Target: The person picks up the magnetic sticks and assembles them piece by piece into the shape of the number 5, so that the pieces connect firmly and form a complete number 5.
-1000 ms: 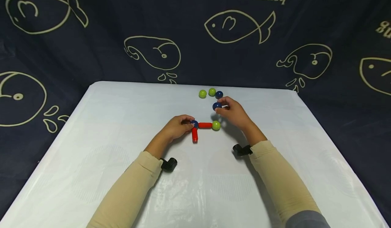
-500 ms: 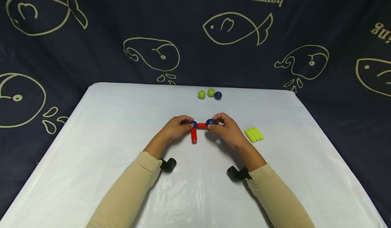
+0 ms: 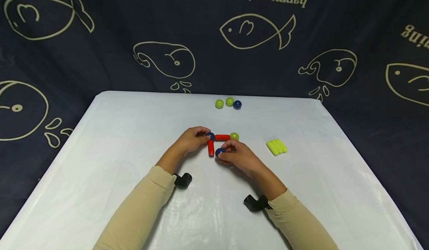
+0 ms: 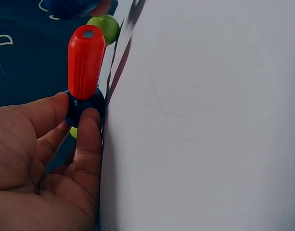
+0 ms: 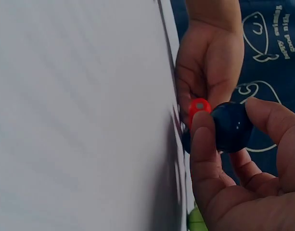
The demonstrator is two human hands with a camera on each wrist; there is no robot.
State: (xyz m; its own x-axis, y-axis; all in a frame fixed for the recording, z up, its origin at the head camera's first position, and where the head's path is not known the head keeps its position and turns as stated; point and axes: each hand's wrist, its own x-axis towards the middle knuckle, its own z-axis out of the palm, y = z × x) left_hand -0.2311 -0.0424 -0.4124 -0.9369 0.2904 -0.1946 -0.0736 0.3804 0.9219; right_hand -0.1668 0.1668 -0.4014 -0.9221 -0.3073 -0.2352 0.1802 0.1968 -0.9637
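Brought back toward the body from over the green ball [image 3: 234,136] half a second ago, the right hand [image 3: 239,157] now holds a dark blue ball [image 3: 220,152] near the loose end of a red rod [image 3: 210,148]. Thumb and fingertips are clamped on that ball from opposite sides. Seen from the head view, a narrow gap parts it from the rod; the right wrist view shows the two overlapping, and whether they touch there I cannot tell.

Across from it, the left hand [image 3: 192,140] has stayed put, thumb and forefinger pinching a second blue ball [image 3: 210,136]. From between those fingertips the red rod runs back toward the person, a grey disc [image 4: 89,34] showing in its free end. Another red rod [image 3: 222,137] reaches sideways from the left fingertips to the green ball, which sits just beyond the right fingers, its near edge partly covered by them.

Farther out, past both sets of fingers, two more green balls [image 3: 224,102] and a third blue ball [image 3: 237,104] rest near the far edge of the white table [image 3: 151,112]. Outward of the right knuckles, yellow-green rods [image 3: 276,147] lie side by side. Behind each set of fingers, a black camera [image 3: 183,180] juts from the wrist by a tan sleeve [image 3: 140,201].
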